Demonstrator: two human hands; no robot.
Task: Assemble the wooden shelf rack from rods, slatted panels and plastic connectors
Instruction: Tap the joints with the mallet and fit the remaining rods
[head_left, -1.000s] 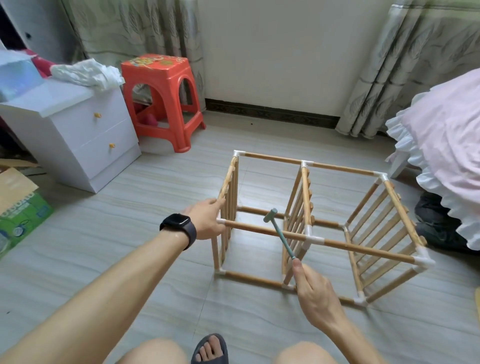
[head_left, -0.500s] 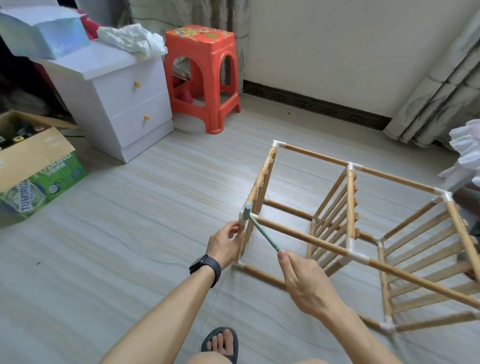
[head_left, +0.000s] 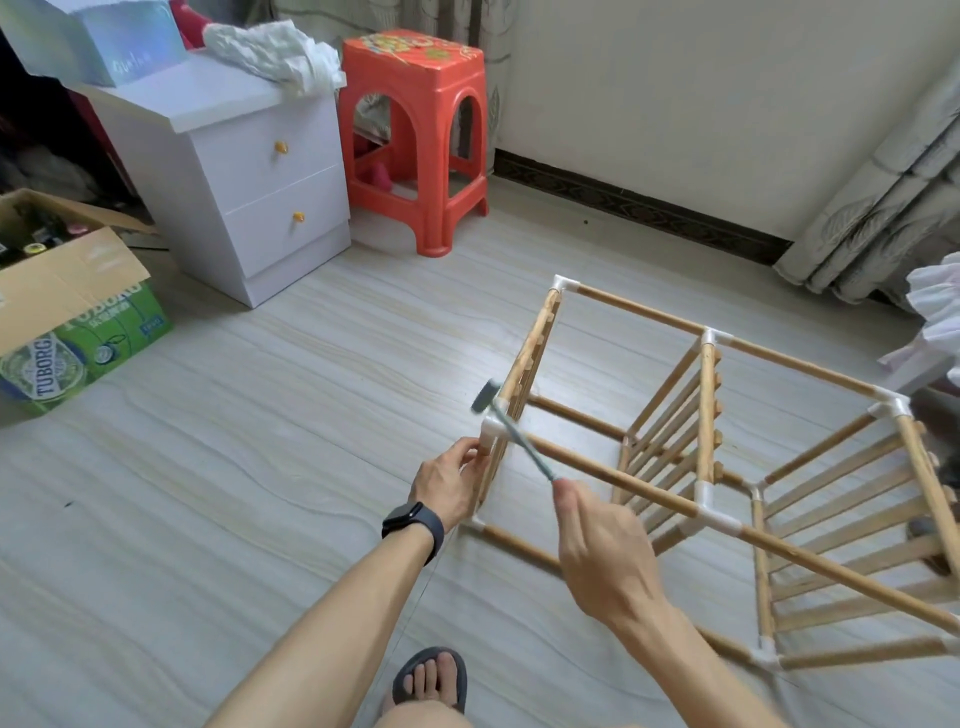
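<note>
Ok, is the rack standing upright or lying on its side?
On its side: the rack has its slatted panels standing on edge and long rods running level over the floor.

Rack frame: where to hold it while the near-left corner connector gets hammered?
Grip the corner post just under the white connector, coming from the outer left, as the left hand does. Slats block the inside, and the hammer in the right hand works from the right.
</note>
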